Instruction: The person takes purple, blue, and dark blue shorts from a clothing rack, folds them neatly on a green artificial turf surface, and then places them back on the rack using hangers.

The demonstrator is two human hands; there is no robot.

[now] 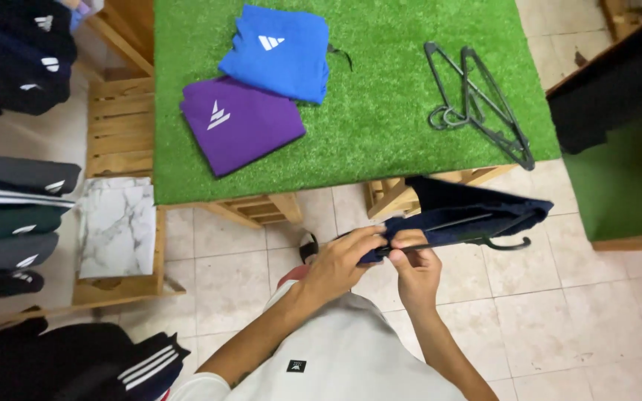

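Navy garment on its dark hanger is what both hands are busy with, held out in the air over the tiled floor, just off the near edge of the counter. Left hand is clamped on the near end of the fabric, thumb and fingers pinched tight. Right hand is closed right beside it, touching the same bunched edge, and looks like it's also got a thin dark bar of the hanger under the fingers. So both grips are shut on the cloth, nothing loose.

From the grip, the garment runs out away and to the right, folded flat-ish, with the hanger hook poking out past the far end, below the fabric. My read: this is the stage of working the garment and hanger apart or together at the shoulder end, can't tell which from one shot. Either way it looks like it wants one hand pinning the cloth while the other slides along the bar, without letting the far end droop.

Beyond the grip, on the green turf counter: a folded purple shirt touching a folded blue shirt, and well off to the right a pile of empty hangers. Racks of dark clothing hang off to the left.
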